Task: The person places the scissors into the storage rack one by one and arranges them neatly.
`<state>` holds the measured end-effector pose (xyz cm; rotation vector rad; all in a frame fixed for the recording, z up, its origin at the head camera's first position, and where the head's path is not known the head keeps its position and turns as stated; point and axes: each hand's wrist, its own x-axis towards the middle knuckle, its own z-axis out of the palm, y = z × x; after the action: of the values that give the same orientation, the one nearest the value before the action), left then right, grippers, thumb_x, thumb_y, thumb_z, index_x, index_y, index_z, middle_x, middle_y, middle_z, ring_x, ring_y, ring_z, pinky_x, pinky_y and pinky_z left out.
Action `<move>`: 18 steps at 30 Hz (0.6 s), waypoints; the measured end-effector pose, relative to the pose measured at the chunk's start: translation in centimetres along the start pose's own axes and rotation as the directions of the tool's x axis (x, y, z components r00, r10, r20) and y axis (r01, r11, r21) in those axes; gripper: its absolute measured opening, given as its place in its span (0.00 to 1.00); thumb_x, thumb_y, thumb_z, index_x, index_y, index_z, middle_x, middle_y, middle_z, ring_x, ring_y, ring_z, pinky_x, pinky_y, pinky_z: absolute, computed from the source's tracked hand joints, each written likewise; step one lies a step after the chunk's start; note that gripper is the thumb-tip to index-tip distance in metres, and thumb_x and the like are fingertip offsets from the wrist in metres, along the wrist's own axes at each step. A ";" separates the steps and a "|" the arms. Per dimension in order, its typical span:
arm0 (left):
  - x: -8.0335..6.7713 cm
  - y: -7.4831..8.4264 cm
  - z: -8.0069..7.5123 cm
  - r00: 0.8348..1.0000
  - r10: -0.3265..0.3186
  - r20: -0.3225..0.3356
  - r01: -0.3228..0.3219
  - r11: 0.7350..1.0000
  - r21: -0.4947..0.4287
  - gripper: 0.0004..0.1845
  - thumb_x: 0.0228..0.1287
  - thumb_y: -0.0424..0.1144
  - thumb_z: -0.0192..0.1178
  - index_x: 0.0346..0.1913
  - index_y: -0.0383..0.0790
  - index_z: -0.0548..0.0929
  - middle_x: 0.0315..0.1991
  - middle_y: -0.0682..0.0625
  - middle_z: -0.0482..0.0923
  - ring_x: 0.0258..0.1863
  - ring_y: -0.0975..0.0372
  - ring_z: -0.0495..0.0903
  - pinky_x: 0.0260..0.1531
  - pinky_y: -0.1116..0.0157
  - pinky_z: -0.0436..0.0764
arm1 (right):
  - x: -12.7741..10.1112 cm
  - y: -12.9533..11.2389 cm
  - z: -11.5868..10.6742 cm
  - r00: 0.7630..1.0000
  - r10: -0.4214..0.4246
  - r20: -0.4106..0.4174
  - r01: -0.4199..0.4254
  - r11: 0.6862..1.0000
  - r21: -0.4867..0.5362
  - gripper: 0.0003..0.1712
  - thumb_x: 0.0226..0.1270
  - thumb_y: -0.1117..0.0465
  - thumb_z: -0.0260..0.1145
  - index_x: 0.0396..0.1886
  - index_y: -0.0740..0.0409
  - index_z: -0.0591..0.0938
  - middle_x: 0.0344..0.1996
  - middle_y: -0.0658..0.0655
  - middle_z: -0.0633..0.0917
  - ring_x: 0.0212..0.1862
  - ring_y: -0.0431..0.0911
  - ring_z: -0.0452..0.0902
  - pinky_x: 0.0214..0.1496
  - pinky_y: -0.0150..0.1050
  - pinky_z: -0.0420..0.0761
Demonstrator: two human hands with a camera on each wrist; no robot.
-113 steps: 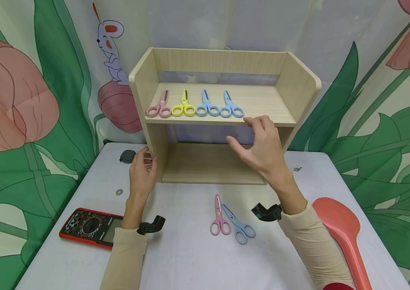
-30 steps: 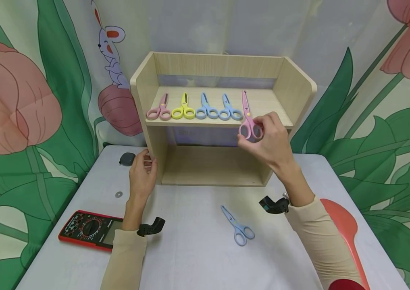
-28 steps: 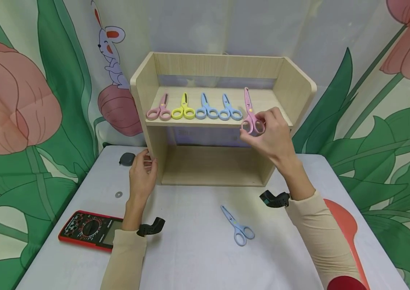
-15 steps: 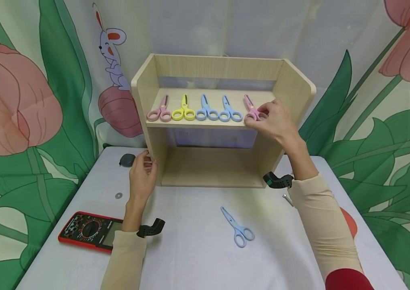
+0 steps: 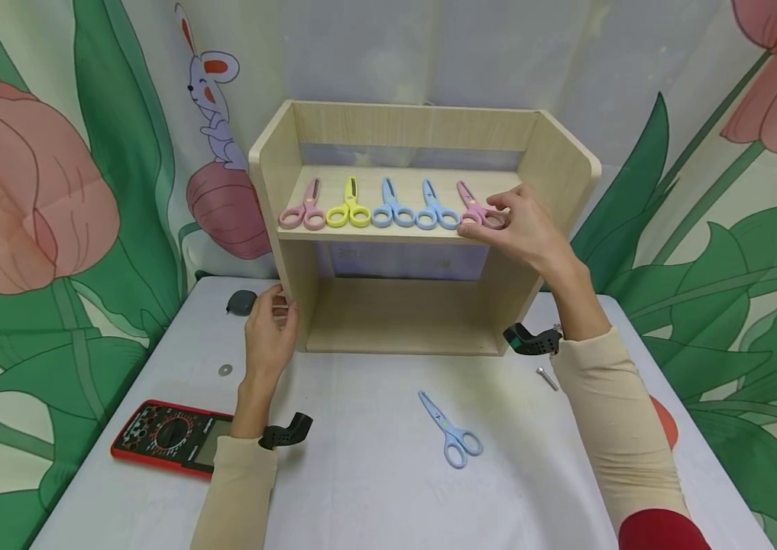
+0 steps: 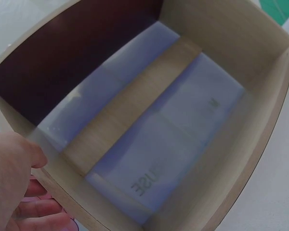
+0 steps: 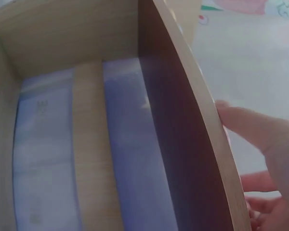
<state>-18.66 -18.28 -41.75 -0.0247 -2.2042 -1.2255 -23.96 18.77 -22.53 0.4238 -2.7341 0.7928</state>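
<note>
A pale wooden shelf unit (image 5: 553, 160) stands on the white table (image 5: 360, 496). Its upper board carries a row of small scissors: pink (image 5: 303, 213), yellow (image 5: 348, 208), and two blue pairs (image 5: 391, 210). My right hand (image 5: 498, 215) pinches the handles of another pink pair (image 5: 472, 208), which lies at the right end of that row. The left hand (image 5: 280, 305) grips the front edge of the unit's left side panel; the left wrist view shows those fingers (image 6: 14, 187) on the panel. One blue pair of scissors (image 5: 452, 432) lies loose on the table.
A red multimeter (image 5: 166, 435) lies at the front left, with a washer (image 5: 225, 370) and a black tape measure (image 5: 242, 300) behind it. A screw (image 5: 545, 378) lies by my right sleeve, which hides most of a red spatula (image 5: 663, 422). A flower-print cloth hangs behind.
My right hand picked the pink scissors off the table, carried them up and laid them flat at the right end of the row. The left hand has stayed on the side panel.
</note>
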 end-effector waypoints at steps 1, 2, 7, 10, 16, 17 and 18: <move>0.0 0.0 0.0 1.000 -0.001 0.001 0.001 1.000 0.000 0.21 0.72 0.35 0.58 0.64 0.32 0.73 0.50 0.35 0.78 0.46 0.48 0.83 0.46 0.50 0.88 | -0.2 -0.1 0.1 1.000 0.000 -0.017 0.000 1.000 0.000 0.47 0.57 0.35 0.72 0.63 0.67 0.77 0.55 0.65 0.74 0.56 0.56 0.66 0.49 0.49 0.70; 0.0 0.0 0.0 1.000 -0.001 0.002 0.001 1.000 0.000 0.21 0.72 0.36 0.58 0.64 0.32 0.73 0.50 0.35 0.78 0.46 0.48 0.83 0.46 0.50 0.88 | -0.5 -0.1 0.2 0.999 -0.005 -0.039 0.005 1.000 -0.001 0.48 0.56 0.35 0.72 0.64 0.67 0.76 0.57 0.66 0.73 0.57 0.56 0.66 0.52 0.50 0.71; 0.1 -0.1 0.1 1.000 -0.002 0.000 0.002 1.000 -0.005 0.21 0.72 0.36 0.58 0.64 0.33 0.74 0.49 0.36 0.78 0.46 0.48 0.84 0.45 0.50 0.88 | -2.4 0.1 1.3 0.972 -0.109 -0.210 0.111 0.994 -0.004 0.43 0.55 0.44 0.76 0.62 0.67 0.77 0.54 0.67 0.73 0.53 0.57 0.68 0.51 0.50 0.72; 0.1 0.0 0.0 1.000 0.004 -0.003 -0.004 1.000 -0.006 0.21 0.72 0.36 0.58 0.64 0.32 0.74 0.49 0.35 0.78 0.46 0.47 0.84 0.45 0.49 0.88 | -4.1 0.5 2.4 0.929 -0.227 -0.291 0.230 0.973 -0.025 0.41 0.52 0.49 0.79 0.60 0.68 0.77 0.50 0.67 0.73 0.48 0.56 0.69 0.46 0.46 0.70; 0.1 0.1 0.0 1.000 0.003 0.003 -0.003 1.000 -0.005 0.21 0.72 0.36 0.58 0.64 0.32 0.73 0.50 0.35 0.78 0.46 0.47 0.83 0.46 0.49 0.88 | -8.4 1.8 4.7 0.901 -0.351 -0.254 0.348 0.936 -0.060 0.43 0.45 0.51 0.83 0.58 0.68 0.77 0.50 0.65 0.76 0.45 0.52 0.70 0.44 0.42 0.73; 0.0 0.1 0.0 1.000 0.001 0.003 -0.001 1.000 -0.005 0.21 0.72 0.36 0.58 0.64 0.32 0.73 0.50 0.35 0.78 0.46 0.47 0.83 0.46 0.48 0.88 | -9.1 2.1 5.2 0.904 -0.358 -0.234 0.354 0.933 -0.061 0.43 0.45 0.51 0.83 0.58 0.68 0.77 0.51 0.64 0.76 0.47 0.52 0.71 0.45 0.43 0.75; 0.0 0.1 0.0 1.000 0.000 0.004 0.000 1.000 -0.005 0.21 0.72 0.36 0.58 0.64 0.32 0.73 0.50 0.35 0.78 0.46 0.47 0.83 0.46 0.48 0.88 | -9.8 2.4 5.7 0.907 -0.363 -0.212 0.359 0.932 -0.057 0.44 0.44 0.51 0.83 0.59 0.68 0.77 0.51 0.64 0.76 0.49 0.53 0.72 0.47 0.44 0.76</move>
<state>-18.69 -18.22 -41.70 -0.0290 -2.2044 -1.2326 -16.69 19.53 -31.55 0.7636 -2.3565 0.6702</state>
